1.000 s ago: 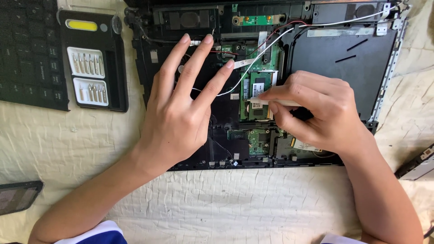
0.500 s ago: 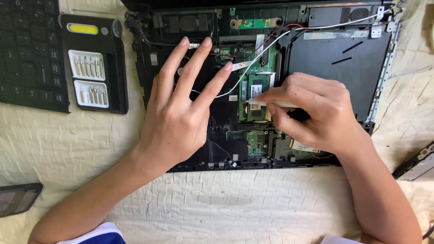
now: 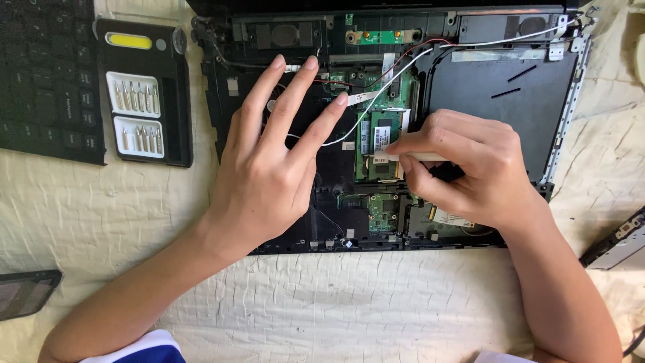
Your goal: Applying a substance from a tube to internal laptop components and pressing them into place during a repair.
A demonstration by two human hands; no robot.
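Centrally, an opened laptop chassis [image 3: 510, 101] lies on a pale, wrinkled cloth [image 3: 349, 302], its keyboard removed so that the green circuit boards and cables show. The right hand [image 3: 470, 168] is closed in a pinch around a slim pale tool [image 3: 420, 156], whose long axis runs roughly left to right; its tip points leftward and meets the right edge of a small green memory module [image 3: 381, 138] seated in the board. The module thus lies just to the left of the right hand's fingertips, touching the tool — the right hand is plainly the nearer of the two. The module's own long axis runs up and down the view, crosswise to the tool.

The left hand [image 3: 275, 168] is open, palm down, fingers spread and pressing on the black plastic of the chassis to the left of the module; it grips nothing. A white wire [image 3: 376, 94] passes under its fingertips and runs up and to the right across the board, alongside a red one.

As for containers, a black screwdriver bit case [image 3: 144, 94] sits well apart at the upper left, just beside the chassis — two pale trays in it hold rows of metal bits, with a yellow strip above them. A detached black keyboard [image 3: 47, 81] lies just left of the case. A dark flat device [image 3: 27, 292] rests at the lower left, and a slim drive unit [image 3: 618, 245] at the right edge.
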